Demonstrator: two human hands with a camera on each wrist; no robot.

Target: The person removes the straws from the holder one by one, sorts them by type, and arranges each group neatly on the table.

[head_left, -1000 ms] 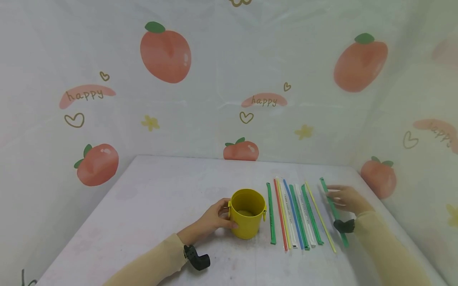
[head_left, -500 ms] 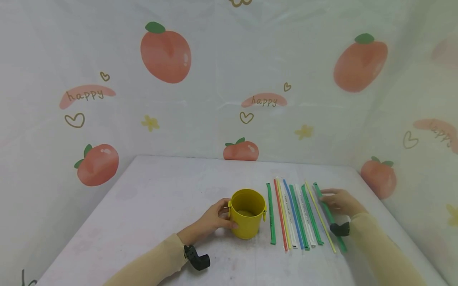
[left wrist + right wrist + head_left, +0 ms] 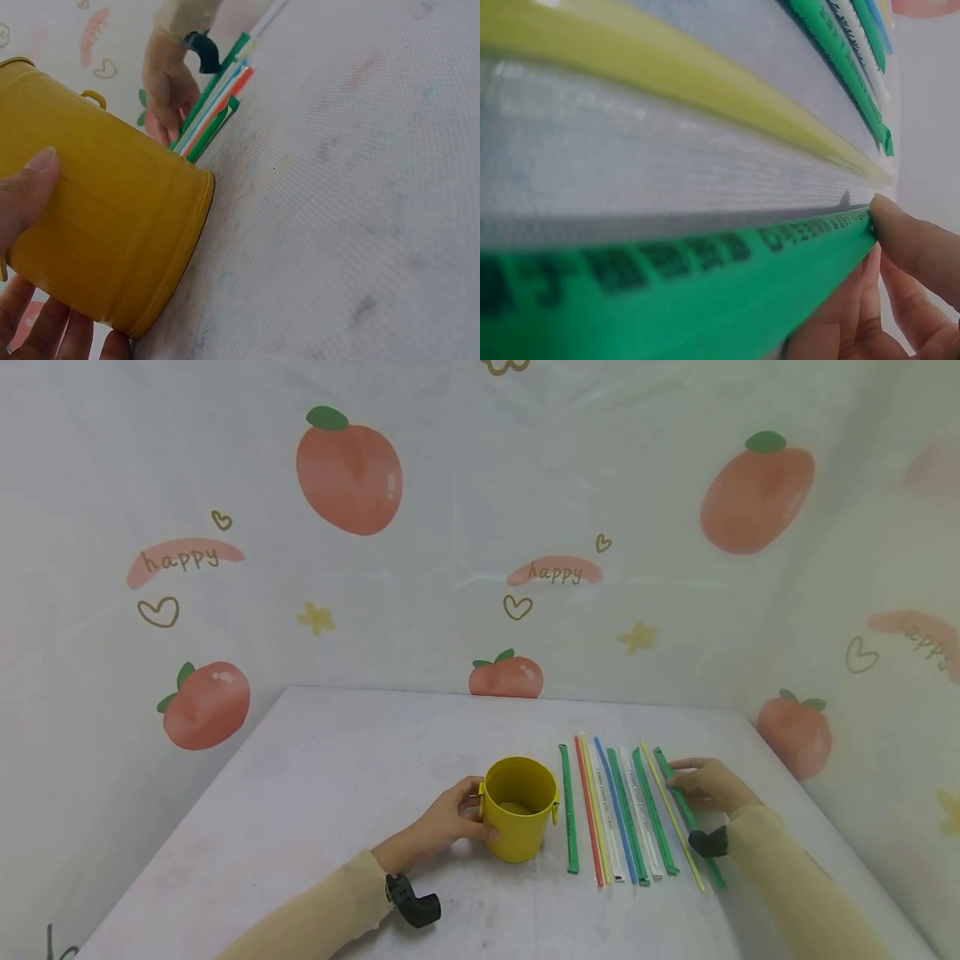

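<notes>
My left hand [image 3: 448, 817] grips the small yellow bucket [image 3: 517, 839] around its side, thumb in front and fingers behind. The bucket stands upright on the table with a small lug on each side, and its visible inside holds nothing. On the right, my right hand [image 3: 712, 783] pinches a green paper-wrapped straw [image 3: 667, 292] between thumb and fingers near its far end. Dark print runs along the wrapper. This straw lies close beside a yellow straw [image 3: 672, 814] in a clear sleeve, at the right end of a row.
Between bucket and right hand lie several wrapped straws side by side: a green straw [image 3: 568, 810], a red straw [image 3: 588, 806], a blue straw [image 3: 615, 810], and others in white and green. A fruit-printed cloth [image 3: 420, 610] hangs behind the table [image 3: 360, 752].
My right hand has moved left with the green straw, bringing it in beside the yellow one at the row's right end. My left hand and the bucket have stayed put.
</notes>
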